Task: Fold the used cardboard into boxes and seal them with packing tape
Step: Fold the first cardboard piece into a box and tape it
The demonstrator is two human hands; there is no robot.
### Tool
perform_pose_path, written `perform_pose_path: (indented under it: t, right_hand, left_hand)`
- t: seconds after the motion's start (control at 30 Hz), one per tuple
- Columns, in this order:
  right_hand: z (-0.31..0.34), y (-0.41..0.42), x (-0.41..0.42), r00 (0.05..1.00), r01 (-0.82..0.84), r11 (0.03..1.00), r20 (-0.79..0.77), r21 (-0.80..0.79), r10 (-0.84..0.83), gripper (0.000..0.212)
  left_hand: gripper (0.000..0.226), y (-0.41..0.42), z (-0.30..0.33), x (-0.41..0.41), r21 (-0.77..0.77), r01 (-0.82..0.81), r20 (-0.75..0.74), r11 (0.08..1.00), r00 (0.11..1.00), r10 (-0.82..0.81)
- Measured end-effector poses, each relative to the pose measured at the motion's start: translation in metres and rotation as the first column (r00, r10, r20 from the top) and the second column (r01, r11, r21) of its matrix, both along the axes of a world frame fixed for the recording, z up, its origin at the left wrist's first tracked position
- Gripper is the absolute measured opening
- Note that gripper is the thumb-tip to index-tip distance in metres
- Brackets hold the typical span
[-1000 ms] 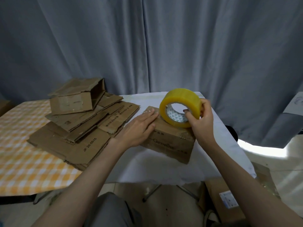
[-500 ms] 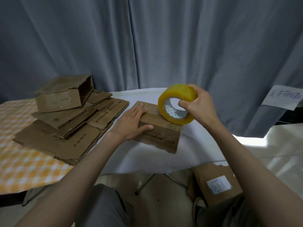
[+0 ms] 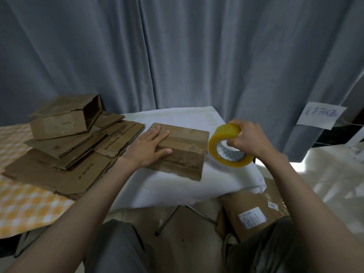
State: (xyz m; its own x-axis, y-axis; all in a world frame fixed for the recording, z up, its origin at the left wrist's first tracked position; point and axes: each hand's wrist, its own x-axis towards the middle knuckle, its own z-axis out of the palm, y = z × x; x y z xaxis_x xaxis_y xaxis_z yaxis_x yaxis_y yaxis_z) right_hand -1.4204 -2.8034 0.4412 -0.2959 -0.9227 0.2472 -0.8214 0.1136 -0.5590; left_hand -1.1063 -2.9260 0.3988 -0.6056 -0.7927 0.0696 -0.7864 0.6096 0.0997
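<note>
Item: folded box [image 3: 182,149], closed, centre of white-covered bench [image 3: 197,186]; tape strip across its top seam appears laid

Step in hand, as judged: finishing the seal. Keep the box pinned, draw tape taut down the 3 o'clock end, press flat, then tear cleanly

Left hand [image 3: 146,147]: palm down on box's 9 o'clock end, fingers straight, thumb over the near face

Right hand [image 3: 249,137]: at 3 o'clock of box, fingers curled round tape roll [image 3: 229,147], roll tilted, just beside the box end

Stock: flattened cardboard stack [image 3: 65,152] at 9 o'clock, untouched
</note>
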Motion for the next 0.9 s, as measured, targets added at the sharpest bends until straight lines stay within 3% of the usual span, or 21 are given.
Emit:
perform_pose_path:
  t: [0.27,0.43,0.53,0.63,0.7,0.9]
  right_hand:
    - [-0.035,0.007,-0.015,0.996,0.010,0.987,-0.092,0.161,0.005,0.054]
    - [-0.059,-0.003,-0.011,0.995,-0.060,0.984,-0.069,0.167,0.072,0.058]
    - [-0.065,-0.011,-0.009,0.993,-0.080,0.984,-0.076,0.159,0.093,0.059]
    - [-0.070,-0.018,-0.009,0.990,-0.111,0.984,-0.071,0.137,0.121,0.056]
    - [-0.072,-0.020,-0.009,0.988,-0.130,0.985,-0.063,0.115,0.138,0.055]
    - [-0.060,-0.034,0.004,0.981,-0.192,0.981,0.014,-0.006,0.192,0.052]
  left_hand:
    - [0.094,-0.001,-0.003,-0.001,0.011,-0.008,-0.015,1.000,1.000,0.008]
    - [0.125,0.005,-0.001,-0.013,-0.033,-0.023,0.077,0.999,0.997,0.026]
    - [0.136,0.004,0.010,-0.039,-0.141,0.098,0.050,0.985,0.995,-0.091]
    - [0.136,-0.003,0.020,-0.063,0.059,0.235,-0.034,0.970,0.972,-0.233]
    - [0.134,-0.010,0.021,-0.072,0.145,0.247,0.023,0.958,0.967,-0.253]
    - [0.135,-0.026,0.029,-0.051,0.075,0.139,0.084,0.987,0.986,-0.145]
